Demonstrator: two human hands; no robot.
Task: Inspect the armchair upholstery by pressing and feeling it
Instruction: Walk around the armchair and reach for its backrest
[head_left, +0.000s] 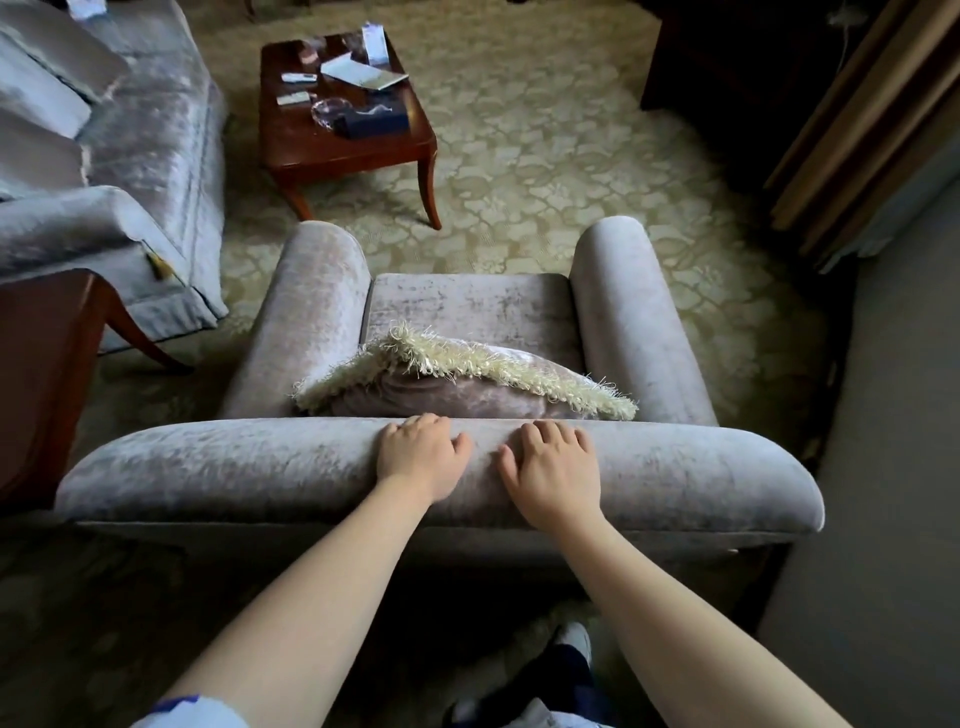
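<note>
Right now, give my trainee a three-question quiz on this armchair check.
1. True or false: both hands rest on top of the armchair's backrest.
2. Which thing lies on the seat? A) a fringed cushion B) a folded blanket C) a book
3. Fill in: the coffee table stands beyond the chair's ____ armrest, as the person sees it.

Key:
1. True. The left hand and right hand lie palm down, side by side, apart from each other.
2. A, the fringed cushion.
3. Left. The coffee table stands beyond the left armrest.
</note>
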